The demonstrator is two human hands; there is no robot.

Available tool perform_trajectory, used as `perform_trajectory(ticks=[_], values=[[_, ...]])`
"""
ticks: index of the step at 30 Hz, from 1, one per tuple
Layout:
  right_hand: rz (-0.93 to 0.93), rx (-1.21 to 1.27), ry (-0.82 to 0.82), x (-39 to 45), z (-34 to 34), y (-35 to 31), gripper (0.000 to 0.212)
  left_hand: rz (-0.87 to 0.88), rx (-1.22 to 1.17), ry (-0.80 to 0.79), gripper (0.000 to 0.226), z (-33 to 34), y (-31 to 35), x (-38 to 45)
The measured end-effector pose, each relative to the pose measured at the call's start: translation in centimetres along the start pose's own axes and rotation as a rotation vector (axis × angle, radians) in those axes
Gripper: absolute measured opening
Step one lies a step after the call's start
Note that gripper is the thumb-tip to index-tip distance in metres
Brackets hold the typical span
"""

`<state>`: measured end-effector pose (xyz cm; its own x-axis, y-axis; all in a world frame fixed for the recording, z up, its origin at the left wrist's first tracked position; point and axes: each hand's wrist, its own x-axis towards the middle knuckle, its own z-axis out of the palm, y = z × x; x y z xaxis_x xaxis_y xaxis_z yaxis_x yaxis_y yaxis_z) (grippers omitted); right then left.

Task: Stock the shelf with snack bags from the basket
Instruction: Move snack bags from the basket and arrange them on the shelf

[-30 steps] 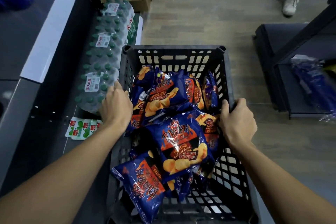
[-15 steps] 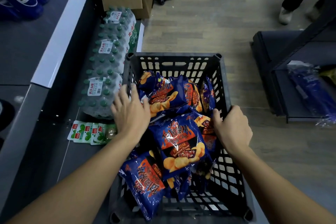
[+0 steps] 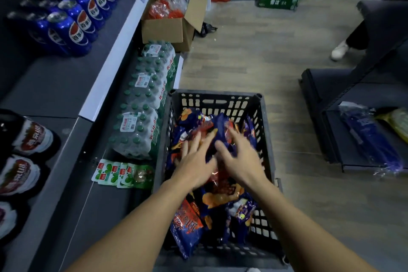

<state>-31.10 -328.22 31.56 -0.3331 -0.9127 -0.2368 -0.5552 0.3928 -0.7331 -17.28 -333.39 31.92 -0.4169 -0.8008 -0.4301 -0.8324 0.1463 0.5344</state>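
- Half a second ago the right hand (image 3: 240, 159) gripped the right rim of the basket (image 3: 215, 100); now it has let go and moved in over the snack bags (image 3: 189, 225).
- The left hand (image 3: 195, 161) has moved from the basket's left side toward the middle, just beside the right.
- Both hands lie with fingers spread and fairly straight on the blue bags beneath them, grasping nothing; motion blur hides finer contact.
- The shelf (image 3: 55, 86) lies well to the left of the left hand.

A shop aisle: rows of blue cola bottles (image 3: 72, 13) line a dark shelf (image 3: 55, 86) at left, shrink-wrapped water packs (image 3: 143, 104) and a stock carton (image 3: 174, 26) beneath.
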Motion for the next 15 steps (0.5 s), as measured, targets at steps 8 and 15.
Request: perform_trajectory(ticks=[8,15], values=[[0.07,-0.147,0.021,-3.2,1.0,-0.2,0.08,-0.045,0.079,0.024,0.113,1.8,1.0,-3.2],[-0.06,-0.025,0.198,-2.5,1.2,-0.7,0.08,0.029,0.118,0.12,0.091,1.1,1.1,-2.9]])
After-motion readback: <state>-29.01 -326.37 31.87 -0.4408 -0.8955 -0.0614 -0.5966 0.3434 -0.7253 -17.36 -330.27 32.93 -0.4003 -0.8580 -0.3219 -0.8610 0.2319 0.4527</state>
